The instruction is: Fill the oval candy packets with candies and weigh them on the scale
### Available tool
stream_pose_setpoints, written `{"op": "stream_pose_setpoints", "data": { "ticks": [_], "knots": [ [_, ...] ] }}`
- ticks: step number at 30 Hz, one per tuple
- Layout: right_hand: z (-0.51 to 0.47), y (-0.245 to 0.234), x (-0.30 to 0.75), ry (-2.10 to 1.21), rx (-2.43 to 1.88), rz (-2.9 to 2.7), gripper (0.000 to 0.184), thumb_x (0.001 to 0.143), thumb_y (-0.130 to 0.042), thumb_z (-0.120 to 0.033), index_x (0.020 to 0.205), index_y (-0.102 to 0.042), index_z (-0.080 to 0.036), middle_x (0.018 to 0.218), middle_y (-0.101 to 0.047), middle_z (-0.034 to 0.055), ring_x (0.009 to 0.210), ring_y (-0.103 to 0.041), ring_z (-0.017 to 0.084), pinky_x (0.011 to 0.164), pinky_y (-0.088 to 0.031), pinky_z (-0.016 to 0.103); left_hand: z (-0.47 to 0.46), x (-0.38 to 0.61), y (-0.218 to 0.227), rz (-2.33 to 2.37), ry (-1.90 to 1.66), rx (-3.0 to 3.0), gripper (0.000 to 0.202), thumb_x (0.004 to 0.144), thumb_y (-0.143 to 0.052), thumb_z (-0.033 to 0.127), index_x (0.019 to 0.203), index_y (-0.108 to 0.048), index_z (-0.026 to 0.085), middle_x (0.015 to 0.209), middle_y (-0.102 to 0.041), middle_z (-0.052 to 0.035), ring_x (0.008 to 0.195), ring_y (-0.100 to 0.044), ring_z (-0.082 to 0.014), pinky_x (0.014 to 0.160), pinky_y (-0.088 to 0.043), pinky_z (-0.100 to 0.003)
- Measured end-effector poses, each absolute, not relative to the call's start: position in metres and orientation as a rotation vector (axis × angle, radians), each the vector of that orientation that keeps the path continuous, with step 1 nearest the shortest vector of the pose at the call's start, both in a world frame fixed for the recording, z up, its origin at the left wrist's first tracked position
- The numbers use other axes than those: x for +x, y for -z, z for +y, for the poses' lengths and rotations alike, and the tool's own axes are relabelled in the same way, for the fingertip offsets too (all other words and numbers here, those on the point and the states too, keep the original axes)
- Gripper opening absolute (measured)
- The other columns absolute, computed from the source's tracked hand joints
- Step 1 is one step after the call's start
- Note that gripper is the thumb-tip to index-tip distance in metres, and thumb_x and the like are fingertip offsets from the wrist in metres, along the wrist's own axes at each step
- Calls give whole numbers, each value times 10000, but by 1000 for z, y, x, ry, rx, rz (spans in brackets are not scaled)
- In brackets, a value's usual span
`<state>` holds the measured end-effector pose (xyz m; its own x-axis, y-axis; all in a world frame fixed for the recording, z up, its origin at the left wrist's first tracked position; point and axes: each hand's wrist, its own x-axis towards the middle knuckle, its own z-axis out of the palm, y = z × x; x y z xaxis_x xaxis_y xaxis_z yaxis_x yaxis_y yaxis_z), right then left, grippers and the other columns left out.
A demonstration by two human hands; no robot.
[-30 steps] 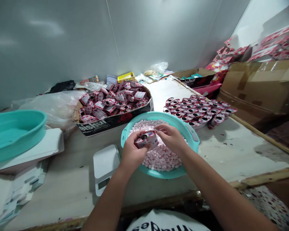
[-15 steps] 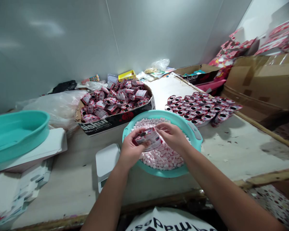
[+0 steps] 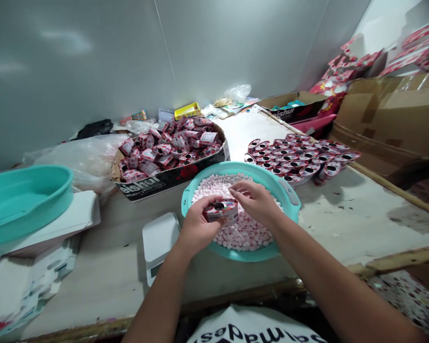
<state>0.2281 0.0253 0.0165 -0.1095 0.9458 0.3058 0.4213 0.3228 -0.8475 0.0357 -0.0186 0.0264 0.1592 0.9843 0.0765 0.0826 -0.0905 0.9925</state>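
A small printed red-and-pink carton (image 3: 229, 213) with a dark round hole in its top is gripped between the thumb and fingers of my left hand (image 3: 199, 223). It is held over a turquoise basin (image 3: 289, 209) of small pale pink candies (image 3: 241, 238). My right hand (image 3: 255, 199) hovers just right of the carton, above the candies. Its fingers are bent and slightly apart, with nothing visible between them. To the left of the basin lies a white kitchen scale (image 3: 160, 238).
Behind the basin, a black cardboard box (image 3: 171, 180) is heaped with filled cartons. Rows of similar cartons (image 3: 289, 157) with round holes stand at the right. Another turquoise basin (image 3: 25, 214) sits far left on white boxes (image 3: 82, 212). A large brown cardboard box (image 3: 389, 114) stands back right.
The carton has turned more upright in my left hand, so its top with the hole now faces me. My right hand's fingers have come off the carton's edge.
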Motion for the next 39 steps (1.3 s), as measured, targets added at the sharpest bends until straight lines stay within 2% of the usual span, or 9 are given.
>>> {"op": "stream_pose_setpoints", "data": {
  "ticks": [7,11,16,24,30,34,37,39],
  "knots": [
    [26,-15,228,-706,-1220,-1730,259,892,-566,-387,857,-718,-180,838,-733,65,781,-675,180,680,-521,274,-21,34,-24,1058,-1167,1374,492,672,-807,212,1149,-704,148,1166,-732,-107,1024,-723,-223,916,-593,-304],
    [28,-12,228,-661,-1218,-1753,233,890,-565,-360,863,-711,-181,864,-736,67,810,-678,187,707,-516,286,-24,31,-23,1036,-1138,1354,501,669,-823,216,1151,-705,145,1141,-746,-112,992,-731,-223,875,-600,-294],
    [29,-10,228,-621,-1207,-1793,205,879,-561,-322,869,-712,-184,863,-732,65,813,-673,186,715,-506,287,-25,22,-24,1145,-1217,1543,482,737,-786,185,1209,-691,160,1200,-729,-104,1060,-719,-214,943,-580,-292],
    [28,-9,229,-615,-1221,-1822,198,887,-552,-314,866,-702,-185,884,-730,63,841,-674,187,761,-514,290,-34,21,-22,1077,-1069,1874,485,779,-730,90,1245,-689,220,1240,-700,-75,1141,-674,-217,1033,-536,-325],
    [29,-9,230,-643,-1303,-1844,214,915,-548,-334,908,-705,-188,954,-734,71,899,-678,202,788,-522,301,-38,15,-33,1149,-1143,2031,421,845,-728,121,1247,-670,234,1257,-695,-72,1190,-654,-212,1066,-520,-323],
    [29,-8,232,-690,-1391,-1886,255,922,-570,-373,957,-738,-184,1063,-724,105,960,-683,237,811,-528,328,-44,-13,-37,1317,-1279,2017,373,860,-768,225,1222,-680,216,1220,-707,-81,1111,-683,-201,989,-559,-300],
    [27,-5,234,-805,-1458,-2004,289,909,-609,-405,1023,-768,-193,1188,-693,129,1065,-679,269,933,-534,377,-52,-48,-40,1508,-1291,1930,401,824,-812,300,1197,-703,201,1184,-729,-80,1030,-709,-200,941,-583,-302],
    [27,-4,236,-903,-1454,-2110,329,896,-633,-443,1095,-771,-220,1268,-666,118,1141,-663,277,1011,-517,390,-58,-73,-41,1645,-1253,1855,422,798,-829,320,1186,-718,199,1182,-737,-78,1041,-711,-212,969,-578,-325]
  ]
}}
